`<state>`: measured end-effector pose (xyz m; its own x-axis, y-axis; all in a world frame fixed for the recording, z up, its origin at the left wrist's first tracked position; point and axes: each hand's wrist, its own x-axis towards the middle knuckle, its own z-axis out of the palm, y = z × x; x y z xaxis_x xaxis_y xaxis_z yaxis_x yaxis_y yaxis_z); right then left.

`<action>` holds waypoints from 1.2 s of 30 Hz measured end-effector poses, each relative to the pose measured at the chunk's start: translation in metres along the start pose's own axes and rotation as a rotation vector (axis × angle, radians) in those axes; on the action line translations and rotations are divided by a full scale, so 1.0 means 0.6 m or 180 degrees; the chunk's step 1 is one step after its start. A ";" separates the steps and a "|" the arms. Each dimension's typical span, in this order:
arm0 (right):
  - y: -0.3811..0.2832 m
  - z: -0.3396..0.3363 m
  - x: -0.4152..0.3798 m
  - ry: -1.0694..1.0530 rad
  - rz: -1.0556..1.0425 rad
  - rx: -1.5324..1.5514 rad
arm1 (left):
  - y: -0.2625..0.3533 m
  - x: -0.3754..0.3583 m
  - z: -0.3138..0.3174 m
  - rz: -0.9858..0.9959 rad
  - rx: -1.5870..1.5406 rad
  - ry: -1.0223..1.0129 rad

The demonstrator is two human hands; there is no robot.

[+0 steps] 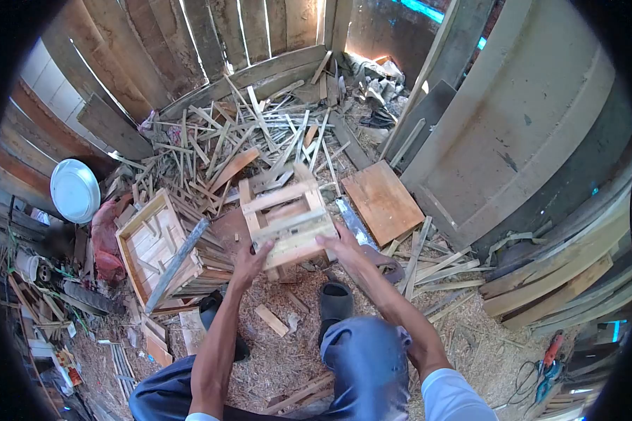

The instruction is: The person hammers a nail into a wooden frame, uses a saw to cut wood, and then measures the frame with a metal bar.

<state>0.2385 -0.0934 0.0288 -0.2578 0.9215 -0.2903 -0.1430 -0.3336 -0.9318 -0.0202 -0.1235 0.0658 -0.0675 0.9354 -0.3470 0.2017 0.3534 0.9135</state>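
A small wooden frame [291, 231] made of pale slats is held up in front of me between both hands. My left hand [251, 261] grips its lower left corner, thumb on the near board. On the lower right corner, my right hand [338, 243] is closed round the edge. To the left stands a stack of wooden trays or crates [163, 242], with a grey stick [177, 265] lying slantwise across it. A square brown board [383, 203] lies to the right of the frame.
A heap of thin wood offcuts [260, 140] spreads by the plank wall. A white basin [75, 191] leans at left. Large panels [519, 133] and stacked boards [562, 274] stand at right. A power tool [549, 365] with a cord lies at lower right. Sawdust covers the floor.
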 end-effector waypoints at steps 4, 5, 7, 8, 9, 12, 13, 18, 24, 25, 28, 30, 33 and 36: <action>-0.036 -0.012 0.080 0.0234 0.0187 -0.0668 | 0.000 0.100 -0.004 -0.0076 -0.0441 -0.0236; -0.011 -0.021 0.114 0.0213 0.0109 -0.0803 | -0.019 0.121 0.001 -0.0072 -0.0439 -0.0256; -0.006 -0.020 0.145 0.0214 0.0019 -0.0937 | -0.047 0.158 0.018 0.0133 0.0606 0.0411; -0.005 -0.015 0.146 0.0178 0.0086 -0.0703 | -0.064 0.161 0.035 0.0406 0.0866 0.0856; 0.000 -0.011 0.146 0.0144 0.0164 -0.0466 | -0.072 0.164 0.036 0.0383 0.0872 0.0815; 0.016 -0.025 0.143 0.0446 0.0201 -0.0348 | -0.087 0.177 0.027 0.0573 0.0856 0.1052; 0.003 -0.029 0.127 0.0509 0.0161 -0.0105 | -0.086 0.164 0.030 0.0540 0.0870 0.1039; 0.048 -0.148 0.041 0.1647 0.0881 -0.2861 | 0.015 0.025 0.155 0.1998 0.1405 0.1118; 0.095 -0.239 -0.071 0.1277 0.1577 -0.4043 | -0.200 -0.016 0.408 0.0006 0.0024 -0.0943; 0.103 -0.254 -0.079 0.0618 0.1594 -0.3936 | -0.229 -0.006 0.433 -0.0329 0.0077 -0.1132; 0.114 -0.289 -0.117 0.0427 0.0982 -0.3531 | -0.275 0.003 0.477 -0.0438 0.0320 -0.1118; 0.112 -0.295 -0.123 0.0262 0.1024 -0.2906 | -0.206 -0.017 0.451 -0.0946 -0.0505 -0.1144; 0.021 -0.234 -0.144 -0.0040 0.1550 -0.1640 | -0.107 -0.034 0.416 -0.1556 -0.1201 -0.1215; -0.026 -0.204 -0.157 -0.0097 0.1363 -0.0985 | -0.090 -0.037 0.417 0.0218 0.0720 -0.0449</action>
<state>0.3819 -0.1508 0.0439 -0.2598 0.7079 -0.6569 0.2688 -0.6003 -0.7532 0.2147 -0.1654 -0.0288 0.0875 0.9411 -0.3267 0.4151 0.2637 0.8707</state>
